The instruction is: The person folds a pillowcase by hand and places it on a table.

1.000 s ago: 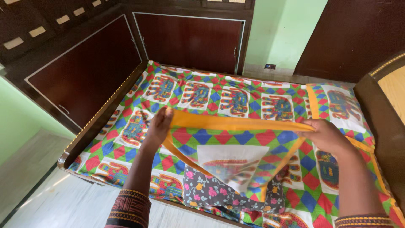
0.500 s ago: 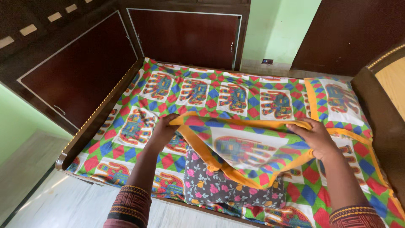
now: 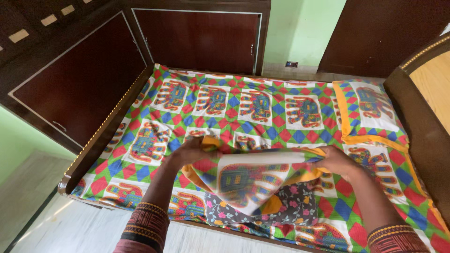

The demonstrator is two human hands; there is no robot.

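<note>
Both hands grip one elephant-print pillowcase [image 3: 248, 180] over the bed [image 3: 262, 107]: the left hand [image 3: 194, 151] clutches its left edge, the right hand [image 3: 335, 161] its right edge. Beneath it lies a grey floral pillow [image 3: 295, 211].

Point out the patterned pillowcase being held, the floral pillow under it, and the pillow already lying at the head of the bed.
patterned pillowcase [image 3: 243, 180], head view, on its white elephant panel.
floral pillow [image 3: 293, 211], head view, on the grey flowered fabric at its right part.
second pillow [image 3: 370, 110], head view, on its middle, top right of the bed.
</note>
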